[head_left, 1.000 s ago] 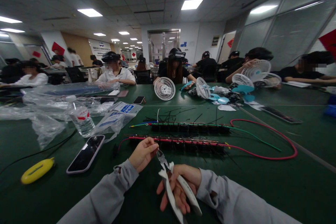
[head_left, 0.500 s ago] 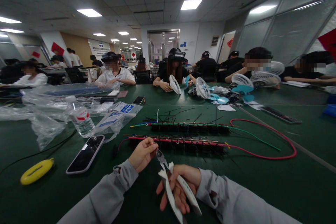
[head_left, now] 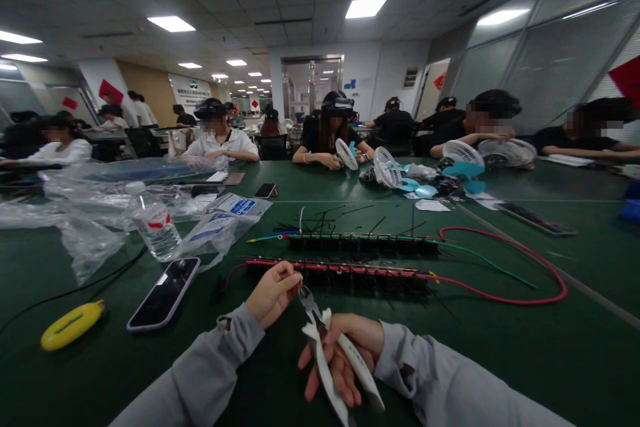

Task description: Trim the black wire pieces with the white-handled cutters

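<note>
Two hands meet low at the near table edge, both in grey sleeves. Right hand comes in from the lower right, palm up, fingers curled round the white handles of the cutters, gripping them; the metal nose points up and left. Left hand reaches in from the lower left, wrist bent, fingertips pinched shut right at the nose of the cutters; what they pinch is too small to tell. Just beyond the knuckles lies the red-wired strip, its red wire looping off to the right. Behind it, a second strip with green wire. Out left on the green table: a phone, a bottle, a yellow tool. Across the table, other people handle small white fans.
</note>
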### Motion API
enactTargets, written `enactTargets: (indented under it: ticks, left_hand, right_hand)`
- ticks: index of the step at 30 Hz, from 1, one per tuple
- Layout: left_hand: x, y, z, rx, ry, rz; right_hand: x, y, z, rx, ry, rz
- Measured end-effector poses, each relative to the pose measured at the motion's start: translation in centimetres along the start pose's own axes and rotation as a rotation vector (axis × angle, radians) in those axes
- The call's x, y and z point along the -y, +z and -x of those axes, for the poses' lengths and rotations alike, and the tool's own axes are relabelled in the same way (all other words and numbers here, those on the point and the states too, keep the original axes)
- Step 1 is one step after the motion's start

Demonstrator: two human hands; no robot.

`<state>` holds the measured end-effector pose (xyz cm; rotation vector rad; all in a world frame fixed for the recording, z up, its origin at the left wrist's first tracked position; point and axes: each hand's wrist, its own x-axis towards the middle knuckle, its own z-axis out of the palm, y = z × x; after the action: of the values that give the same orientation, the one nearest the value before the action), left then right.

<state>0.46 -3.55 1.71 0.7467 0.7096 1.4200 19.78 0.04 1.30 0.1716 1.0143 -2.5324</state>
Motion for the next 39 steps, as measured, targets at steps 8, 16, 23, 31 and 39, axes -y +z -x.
enactTargets:
  ticks: [8, 16, 23, 31, 39]
  left_hand:
    - [-0.18, 0.25, 0.21, -0.003, 0.014, -0.007]
    - [0.1, 0.21, 0.04, -0.04, 0.095, -0.117]
    - [0.65, -0.55, -0.43, -0.029, 0.162, -0.303]
    - [0.16, -0.13, -0.07, 0.03, 0.142, -0.435]
    - [0.09, -0.33, 0.03, 0.068, 0.162, -0.47]
  right_hand:
    - [-0.39, 0.07, -0.01, -0.041, -0.042, 0.006]
    - [-0.15, -0.35, -0.09, 0.007, -0.016, -0.003]
    - [-0.12, -0.14, -0.09, -0.007, -0.006, 0.007]
    - [-0.43, 0.26, 0.05, -0.049, -0.099, -0.02]
    - [-0.52, -0.29, -0.04, 0.01, -0.115, -0.042]
